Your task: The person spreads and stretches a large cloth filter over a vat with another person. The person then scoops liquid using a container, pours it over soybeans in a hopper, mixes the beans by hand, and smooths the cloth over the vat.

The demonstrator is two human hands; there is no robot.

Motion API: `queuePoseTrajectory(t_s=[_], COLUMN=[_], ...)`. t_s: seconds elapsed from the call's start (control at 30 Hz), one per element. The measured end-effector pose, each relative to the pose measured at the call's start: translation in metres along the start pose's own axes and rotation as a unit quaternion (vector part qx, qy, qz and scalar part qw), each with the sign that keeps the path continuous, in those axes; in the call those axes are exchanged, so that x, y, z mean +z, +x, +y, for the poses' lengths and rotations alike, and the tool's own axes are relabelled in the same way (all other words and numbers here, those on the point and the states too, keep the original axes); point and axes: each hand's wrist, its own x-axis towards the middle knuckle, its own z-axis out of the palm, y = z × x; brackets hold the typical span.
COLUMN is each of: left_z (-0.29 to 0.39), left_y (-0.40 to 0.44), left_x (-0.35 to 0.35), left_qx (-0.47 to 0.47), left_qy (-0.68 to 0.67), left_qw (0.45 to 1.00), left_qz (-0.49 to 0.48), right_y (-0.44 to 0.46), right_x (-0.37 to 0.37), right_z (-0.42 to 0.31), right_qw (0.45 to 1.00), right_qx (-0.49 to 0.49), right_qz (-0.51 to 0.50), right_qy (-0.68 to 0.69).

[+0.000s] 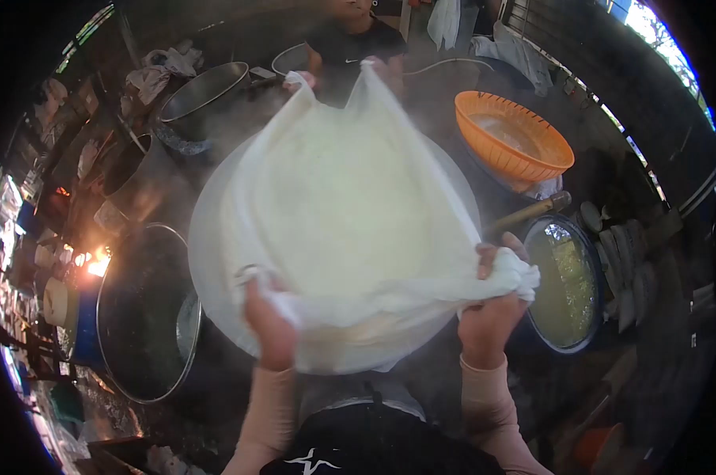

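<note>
A large white cloth [239, 190] hangs stretched over a wide, pale round vessel [208, 214], with a pale, steaming mass [342, 198] lying in it. My left hand [271, 321] is closed on the cloth's near left corner, slightly blurred. At the near right, my right hand [492, 313] grips a bunched corner of the same cloth. Across the vessel, a person in a dark shirt [358, 51] holds up the two far corners, one in each hand.
An orange basket [556, 150] stands at the upper right. Below it are a wooden handle [532, 210] and a tub of yellowish liquid [564, 285]. A metal-rimmed pot [144, 317] stands at the left near a fire [98, 263]. Another large pan [208, 91] is at the upper left.
</note>
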Motion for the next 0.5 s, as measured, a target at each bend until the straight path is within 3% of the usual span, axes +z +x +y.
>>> queuePoseTrajectory(t_s=[0.03,0.07,0.1,0.17,0.23,0.3,0.33,0.37,0.4,0.43,0.5], left_z=[-0.02,-0.033,-0.031,0.002,0.067,0.128,0.153,0.171,0.176,0.174,0.15], left_y=[-0.013,-0.023,-0.032,-0.046,-0.028,0.014,0.031,0.045,0.057,0.058,0.035], left_x=[0.004,0.005,0.011,0.026,0.027,0.024,0.015,0.006,-0.008,-0.015,-0.017], left_qx=[-0.043,-0.086,-0.087,-0.151,-0.106,0.02,0.018,0.018,0.074,0.077,0.039], left_qy=[0.012,0.024,0.023,-0.109,-0.077,-0.036,-0.092,-0.149,-0.108,-0.109,-0.098], left_qw=[0.995,0.982,0.982,0.914,0.96,0.976,0.961,0.941,0.95,0.949,0.946], left_qz=[-0.085,-0.169,-0.168,-0.361,-0.249,-0.214,-0.26,-0.304,-0.284,-0.285,-0.306], right_y=[0.0,-0.001,-0.001,0.005,0.016,0.027,0.028,0.027,0.023,0.019,0.005], right_x=[0.004,0.009,0.015,0.024,0.023,0.009,0.001,0.002,0.015,0.025,0.035], right_z=[-0.002,-0.003,-0.004,-0.002,0.006,0.022,0.028,0.034,0.041,0.052,0.072], right_qw=[1.0,0.997,0.986,0.985,0.988,0.988,0.964,0.894,0.931,0.931,0.972], right_qx=[-0.001,0.058,0.117,0.152,0.14,0.134,0.021,-0.094,-0.09,-0.092,-0.005], right_qz=[-0.001,-0.025,-0.049,-0.035,-0.05,-0.047,-0.12,-0.189,-0.146,-0.147,-0.075], right_qy=[-0.001,0.052,0.105,0.074,-0.052,-0.062,-0.235,-0.395,-0.323,-0.32,-0.224])
